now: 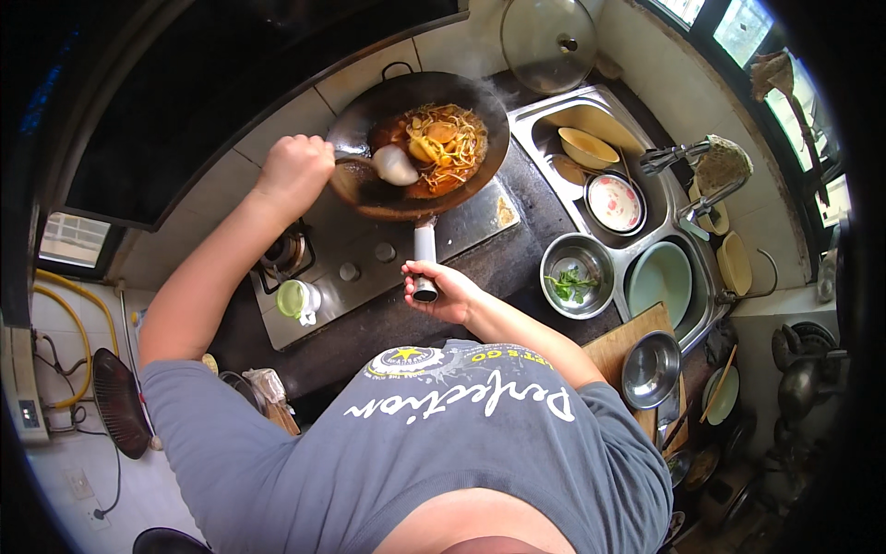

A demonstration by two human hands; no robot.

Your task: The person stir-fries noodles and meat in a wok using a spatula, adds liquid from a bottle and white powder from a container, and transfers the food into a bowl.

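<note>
My left hand (297, 171) grips the handle of a metal ladle (395, 166) at the wok's left rim. The ladle's rounded bowl lies over the sauce inside the dark wok (354, 142). Yellow and brown strips of food, perhaps noodles or sprouts, lie in reddish-brown sauce (453, 142) on the wok's right side, and steam rises by the far right rim. Below the wok, my right hand (443, 291) is closed around the metal-capped end of its pale handle (424, 246).
The steel gas stove (325, 305) carries a green-lidded jar (297, 302) at left. On the right are a double sink (585, 201) with bowls, a steel bowl of green leaves (576, 275), and a wooden cutting board (623, 339) under another steel bowl (651, 369). A glass lid (547, 48) leans behind.
</note>
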